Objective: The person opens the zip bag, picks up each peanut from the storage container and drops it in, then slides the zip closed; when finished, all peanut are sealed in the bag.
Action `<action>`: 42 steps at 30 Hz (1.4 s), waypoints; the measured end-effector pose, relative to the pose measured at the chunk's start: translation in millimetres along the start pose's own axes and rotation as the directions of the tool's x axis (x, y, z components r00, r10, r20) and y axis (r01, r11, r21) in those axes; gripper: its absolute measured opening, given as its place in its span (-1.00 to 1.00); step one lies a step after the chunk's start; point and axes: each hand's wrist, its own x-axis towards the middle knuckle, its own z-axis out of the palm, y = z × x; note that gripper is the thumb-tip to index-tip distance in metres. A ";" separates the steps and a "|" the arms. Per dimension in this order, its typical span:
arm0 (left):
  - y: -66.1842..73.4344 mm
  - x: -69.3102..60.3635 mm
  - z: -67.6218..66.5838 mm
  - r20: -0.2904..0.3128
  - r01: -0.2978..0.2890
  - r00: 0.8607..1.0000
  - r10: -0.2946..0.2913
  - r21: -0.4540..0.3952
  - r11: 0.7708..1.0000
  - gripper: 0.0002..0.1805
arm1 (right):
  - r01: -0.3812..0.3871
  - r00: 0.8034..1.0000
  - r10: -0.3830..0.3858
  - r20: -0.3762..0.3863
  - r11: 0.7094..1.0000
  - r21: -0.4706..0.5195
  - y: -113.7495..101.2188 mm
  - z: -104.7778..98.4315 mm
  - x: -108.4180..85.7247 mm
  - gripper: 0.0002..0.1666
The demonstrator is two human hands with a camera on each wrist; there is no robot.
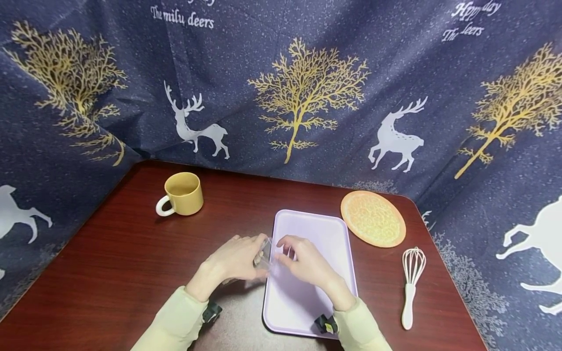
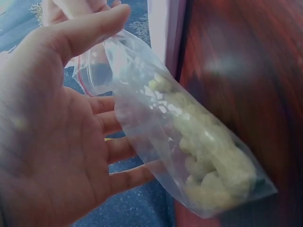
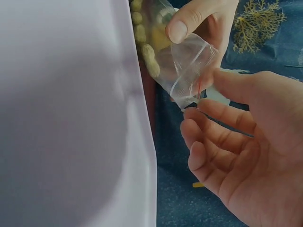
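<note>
A clear zip bag of peanuts [image 2: 208, 151] is in my left hand [image 1: 237, 258], held between the thumb on one side and the fingers on the other. The bag's peanuts gather at its lower end, and its mouth with a red line [image 3: 194, 71] points toward my right hand [image 1: 305, 258]. My right hand hovers over the left part of a lilac tray [image 1: 313, 224], its thumb and fingers bent and apart. In the right wrist view its fingertips [image 3: 191, 125] are close beside the bag's mouth; whether they touch it I cannot tell.
At the back left of the dark red table [image 1: 110, 253] stands a yellow mug [image 1: 186, 197] with a white handle. A round pizza-patterned mat [image 1: 373, 218] lies right of the tray, and a white whisk [image 1: 409, 292] lies nearer me. A patterned blue cloth [image 1: 246, 87] hangs behind.
</note>
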 end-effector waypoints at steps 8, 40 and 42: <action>-1.4 1.5 -2.2 -0.054 0.017 0.998 -0.016 0.006 1.000 -0.28 | -0.102 0.990 0.104 -0.092 0.994 0.026 -6.2 -2.9 0.8 -0.73; -12.9 1.8 -12.2 -0.030 0.141 0.987 -0.161 -0.345 0.928 -0.16 | -0.138 0.981 0.148 -0.122 0.986 0.092 -15.1 12.7 2.2 -0.75; -14.7 3.0 -13.1 -0.053 0.130 0.985 -0.162 -0.387 0.913 -0.27 | -0.120 0.981 0.135 -0.137 0.986 0.117 -14.4 11.9 2.0 -0.74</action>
